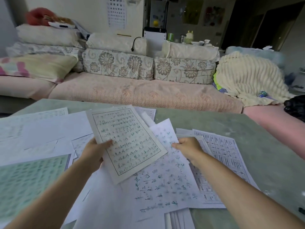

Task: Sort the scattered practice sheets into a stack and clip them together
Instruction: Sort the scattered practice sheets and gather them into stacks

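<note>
This is looking like a lived-in home, a sitting room. A pink-covered sofa (148, 95) is stretching across at twelve o'clock, floral cushions (118, 65) leaning along its back. Pillows and folded bedding (46, 36) are lying piled at ten o'clock, and a cream ribbed blanket (247, 76) is slumping at two o'clock. An eye chart (116, 12) is hanging on the wall behind, and a pale green surface (247, 129) is standing just before the sofa.
</note>
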Tool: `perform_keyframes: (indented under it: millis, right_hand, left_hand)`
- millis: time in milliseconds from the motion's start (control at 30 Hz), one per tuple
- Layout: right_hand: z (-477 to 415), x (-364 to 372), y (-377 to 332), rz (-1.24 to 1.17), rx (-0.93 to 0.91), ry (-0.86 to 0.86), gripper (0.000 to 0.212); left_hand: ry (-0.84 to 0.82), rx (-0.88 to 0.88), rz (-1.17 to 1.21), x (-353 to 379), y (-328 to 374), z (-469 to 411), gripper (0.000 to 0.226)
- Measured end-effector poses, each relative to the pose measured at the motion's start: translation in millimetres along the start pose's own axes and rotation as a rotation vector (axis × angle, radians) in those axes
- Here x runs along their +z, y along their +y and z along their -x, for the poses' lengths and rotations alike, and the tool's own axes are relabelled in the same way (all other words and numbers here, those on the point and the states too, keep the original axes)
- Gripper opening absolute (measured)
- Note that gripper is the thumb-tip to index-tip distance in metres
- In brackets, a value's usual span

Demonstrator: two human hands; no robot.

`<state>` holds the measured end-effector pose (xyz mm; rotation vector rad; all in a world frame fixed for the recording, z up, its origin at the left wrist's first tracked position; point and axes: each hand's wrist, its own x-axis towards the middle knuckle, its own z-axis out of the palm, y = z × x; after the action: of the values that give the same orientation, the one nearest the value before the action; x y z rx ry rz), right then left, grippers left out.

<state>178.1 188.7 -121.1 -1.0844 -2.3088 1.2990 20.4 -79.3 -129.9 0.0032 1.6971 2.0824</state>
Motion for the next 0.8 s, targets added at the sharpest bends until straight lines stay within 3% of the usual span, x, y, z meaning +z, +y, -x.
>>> perform_keyframes:
  millis: [67, 167, 300, 433, 533, 633, 700, 733, 800]
  right_hand:
    - [-3.3, -0.5, 2.4, -0.007, 0.01, 0.099, 0.038]
    - [-4.7, -6.7, 2.5, -0.065, -0.016, 0.158, 0.025]
    - [0.2, -6.1, -1.6, -0.144, -0.041, 0.045, 0.015]
    - [4.3, 17.4, -2.0, -0.032, -0.035, -0.071, 0.029]
    - [6.8, 24.9, -5.4, 0.017, -0.006, -0.141, 0.028]
    - [7.7, 13.8, -9.4, -0.061, 0.081, -0.186, 0.081]
    - [9.6, 1.7, -13.5, -0.154, 0.085, -0.213, 0.091]
    - [9.7, -5.1, -14.3, -0.192, 0.074, -0.234, 0.085]
    - [11.8, -16.8, -18.6, -0.215, -0.006, -0.255, 0.051]
  left_hand:
    - [-0.001, 0.016, -0.068, -6.1, 1.0, -6.9, 0.034]
    - [-0.039, -0.027, -0.187, -17.9, 3.1, -14.5, 0.044]
    - [-0.192, -0.121, -0.262, -17.2, 1.9, -10.6, 0.047]
    - [-0.373, -0.19, -0.321, 2.4, -5.6, -1.0, 0.037]
    - [-0.297, -0.174, -0.421, 13.6, -11.5, -3.7, 0.045]
    - [-0.179, -0.096, -0.414, 17.4, -7.0, -8.6, 0.053]
    - [-0.18, -0.054, -0.329, 21.2, 5.0, -2.2, 0.045]
    - [-0.198, -0.037, -0.286, 23.6, 11.2, 1.5, 0.042]
    - [-0.231, -0.001, -0.214, 29.0, 21.7, 9.5, 0.039]
